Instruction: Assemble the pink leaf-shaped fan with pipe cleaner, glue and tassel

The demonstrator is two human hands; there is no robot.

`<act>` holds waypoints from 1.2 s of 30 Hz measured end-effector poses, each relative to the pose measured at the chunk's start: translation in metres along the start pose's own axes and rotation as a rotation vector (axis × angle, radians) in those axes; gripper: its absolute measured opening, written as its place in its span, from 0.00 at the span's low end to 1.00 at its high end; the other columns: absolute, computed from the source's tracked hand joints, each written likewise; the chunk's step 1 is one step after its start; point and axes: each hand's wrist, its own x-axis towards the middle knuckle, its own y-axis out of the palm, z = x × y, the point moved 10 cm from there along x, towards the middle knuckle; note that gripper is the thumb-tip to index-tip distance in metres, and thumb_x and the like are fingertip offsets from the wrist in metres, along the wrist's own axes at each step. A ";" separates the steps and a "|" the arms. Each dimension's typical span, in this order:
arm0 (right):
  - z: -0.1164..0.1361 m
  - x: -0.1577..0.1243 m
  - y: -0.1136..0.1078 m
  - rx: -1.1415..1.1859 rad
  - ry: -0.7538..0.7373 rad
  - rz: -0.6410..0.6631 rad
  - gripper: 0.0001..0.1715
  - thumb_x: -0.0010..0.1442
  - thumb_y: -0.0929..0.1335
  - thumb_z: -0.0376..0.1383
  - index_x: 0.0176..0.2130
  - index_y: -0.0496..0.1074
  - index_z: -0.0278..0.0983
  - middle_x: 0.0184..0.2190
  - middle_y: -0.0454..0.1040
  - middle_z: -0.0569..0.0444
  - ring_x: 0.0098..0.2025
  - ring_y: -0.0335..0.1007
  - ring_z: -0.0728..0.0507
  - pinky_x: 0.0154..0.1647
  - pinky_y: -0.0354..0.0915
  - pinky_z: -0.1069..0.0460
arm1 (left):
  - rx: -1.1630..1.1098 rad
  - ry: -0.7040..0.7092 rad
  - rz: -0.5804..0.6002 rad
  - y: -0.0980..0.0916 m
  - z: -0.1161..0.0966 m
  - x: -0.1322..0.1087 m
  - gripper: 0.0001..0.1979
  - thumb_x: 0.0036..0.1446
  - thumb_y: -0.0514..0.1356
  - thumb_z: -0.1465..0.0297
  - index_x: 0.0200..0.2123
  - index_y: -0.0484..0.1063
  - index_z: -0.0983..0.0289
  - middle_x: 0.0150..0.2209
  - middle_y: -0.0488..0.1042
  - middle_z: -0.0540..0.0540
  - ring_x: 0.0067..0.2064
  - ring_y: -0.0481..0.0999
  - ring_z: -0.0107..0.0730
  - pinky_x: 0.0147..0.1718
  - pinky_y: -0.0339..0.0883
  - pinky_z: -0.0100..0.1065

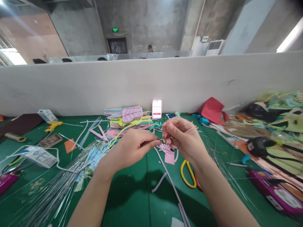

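Note:
My left hand point(132, 146) and my right hand point(183, 138) meet above the green table point(132, 195), fingertips pinched together on a small pink strip piece point(163, 143) held between them. Both hands are closed in a pinch. Pink foam scraps point(169, 156) lie just under the fingers, and a long pale pink strip point(170, 179) runs from there toward me. Yellow-handled scissors point(188, 173) lie right below my right wrist.
A stack of coloured foam strips with a lilac leaf shape point(132, 113) sits behind the hands, beside a standing phone point(156, 108). Silver wires point(59, 186) spread at left near a yellow glue gun point(53, 126). Red paper point(213, 110) and clutter fill the right. A white partition point(151, 82) backs the table.

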 end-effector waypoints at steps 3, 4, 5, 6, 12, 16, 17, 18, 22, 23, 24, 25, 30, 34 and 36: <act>0.000 0.000 -0.005 -0.007 -0.013 -0.040 0.09 0.55 0.73 0.42 0.30 0.75 0.39 0.21 0.74 0.60 0.18 0.67 0.55 0.14 0.61 0.61 | 0.122 0.066 -0.063 -0.003 -0.004 0.000 0.13 0.65 0.53 0.67 0.33 0.74 0.64 0.28 0.74 0.50 0.28 0.69 0.26 0.29 0.60 0.28; 0.001 0.000 -0.007 -0.005 -0.022 -0.061 0.09 0.55 0.73 0.42 0.30 0.75 0.39 0.21 0.74 0.60 0.19 0.68 0.55 0.15 0.62 0.61 | 0.168 0.074 -0.082 -0.004 -0.004 0.000 0.13 0.66 0.52 0.67 0.33 0.74 0.64 0.29 0.74 0.52 0.29 0.70 0.27 0.30 0.61 0.29; 0.002 0.000 -0.009 -0.003 -0.035 -0.084 0.09 0.55 0.73 0.41 0.30 0.76 0.39 0.21 0.74 0.60 0.19 0.69 0.55 0.16 0.63 0.61 | 0.211 0.076 -0.100 -0.004 -0.003 0.000 0.14 0.66 0.51 0.67 0.33 0.74 0.65 0.29 0.75 0.53 0.29 0.71 0.28 0.30 0.61 0.29; 0.003 0.000 -0.010 -0.002 -0.049 -0.105 0.09 0.55 0.73 0.41 0.30 0.76 0.39 0.21 0.74 0.59 0.20 0.69 0.55 0.18 0.64 0.61 | 0.246 0.076 -0.121 -0.005 -0.002 0.000 0.15 0.67 0.50 0.66 0.33 0.73 0.66 0.29 0.75 0.53 0.29 0.71 0.28 0.30 0.61 0.30; 0.008 -0.002 -0.012 -0.058 -0.101 -0.170 0.10 0.54 0.73 0.43 0.30 0.75 0.39 0.22 0.75 0.59 0.21 0.71 0.53 0.22 0.69 0.58 | 0.311 0.023 -0.212 -0.013 0.008 0.002 0.20 0.67 0.48 0.62 0.29 0.72 0.66 0.26 0.74 0.53 0.27 0.71 0.29 0.26 0.59 0.29; 0.012 -0.004 -0.014 -0.089 -0.131 -0.193 0.11 0.54 0.73 0.44 0.29 0.75 0.39 0.22 0.75 0.59 0.21 0.70 0.53 0.22 0.69 0.57 | 0.281 -0.018 -0.279 -0.023 0.020 -0.001 0.20 0.68 0.48 0.61 0.31 0.74 0.65 0.26 0.75 0.52 0.27 0.72 0.28 0.27 0.59 0.29; 0.013 -0.004 -0.013 -0.097 -0.136 -0.190 0.10 0.54 0.73 0.44 0.30 0.75 0.40 0.22 0.75 0.59 0.21 0.70 0.53 0.22 0.70 0.57 | 0.266 -0.035 -0.293 -0.025 0.024 -0.002 0.20 0.68 0.48 0.62 0.31 0.74 0.64 0.25 0.75 0.51 0.27 0.72 0.27 0.27 0.59 0.29; 0.013 -0.005 -0.013 -0.104 -0.141 -0.186 0.10 0.54 0.73 0.43 0.30 0.75 0.40 0.22 0.75 0.59 0.21 0.71 0.52 0.22 0.70 0.57 | 0.246 -0.054 -0.302 -0.026 0.027 -0.003 0.20 0.68 0.48 0.63 0.30 0.74 0.64 0.24 0.74 0.50 0.26 0.71 0.26 0.26 0.58 0.28; 0.019 -0.008 -0.009 -0.108 -0.204 -0.190 0.06 0.56 0.72 0.40 0.31 0.76 0.41 0.23 0.76 0.59 0.22 0.72 0.52 0.23 0.70 0.56 | 0.090 -0.143 -0.321 -0.024 0.038 -0.002 0.20 0.68 0.48 0.63 0.29 0.72 0.64 0.17 0.67 0.46 0.20 0.68 0.22 0.25 0.60 0.26; 0.021 -0.009 -0.009 -0.109 -0.231 -0.205 0.05 0.57 0.72 0.40 0.31 0.76 0.41 0.23 0.76 0.59 0.22 0.71 0.52 0.23 0.70 0.56 | 0.036 -0.166 -0.333 -0.023 0.040 -0.001 0.19 0.68 0.48 0.62 0.30 0.72 0.64 0.17 0.67 0.45 0.19 0.68 0.22 0.24 0.61 0.25; 0.023 -0.011 -0.010 -0.115 -0.258 -0.226 0.05 0.57 0.72 0.39 0.31 0.76 0.41 0.23 0.76 0.59 0.22 0.71 0.51 0.23 0.70 0.56 | -0.020 -0.187 -0.348 -0.021 0.042 0.000 0.18 0.68 0.48 0.62 0.33 0.71 0.64 0.17 0.67 0.44 0.18 0.68 0.21 0.24 0.61 0.25; 0.025 -0.013 -0.010 -0.125 -0.282 -0.246 0.05 0.57 0.72 0.39 0.31 0.76 0.41 0.23 0.75 0.59 0.22 0.71 0.51 0.23 0.70 0.55 | -0.077 -0.205 -0.366 -0.018 0.044 0.001 0.16 0.68 0.48 0.62 0.35 0.71 0.63 0.18 0.68 0.44 0.18 0.69 0.21 0.23 0.63 0.24; 0.025 -0.016 -0.012 -0.191 -0.329 -0.288 0.04 0.57 0.72 0.39 0.31 0.76 0.42 0.23 0.75 0.59 0.23 0.71 0.50 0.24 0.70 0.53 | -0.364 -0.232 -0.435 0.000 0.056 0.008 0.14 0.67 0.49 0.63 0.46 0.68 0.64 0.32 0.78 0.53 0.30 0.80 0.27 0.34 0.74 0.28; 0.024 -0.017 -0.014 -0.224 -0.357 -0.307 0.03 0.57 0.72 0.38 0.31 0.76 0.42 0.23 0.76 0.59 0.23 0.71 0.50 0.23 0.69 0.53 | -0.593 -0.283 -0.476 0.018 0.064 0.009 0.16 0.68 0.48 0.64 0.55 0.62 0.61 0.52 0.73 0.62 0.44 0.80 0.35 0.34 0.77 0.31; 0.025 -0.017 -0.015 -0.224 -0.382 -0.326 0.03 0.57 0.72 0.38 0.31 0.77 0.42 0.23 0.76 0.58 0.23 0.70 0.50 0.23 0.69 0.53 | -0.704 -0.318 -0.495 0.026 0.065 0.008 0.16 0.67 0.49 0.64 0.56 0.60 0.60 0.58 0.67 0.64 0.51 0.76 0.40 0.32 0.78 0.30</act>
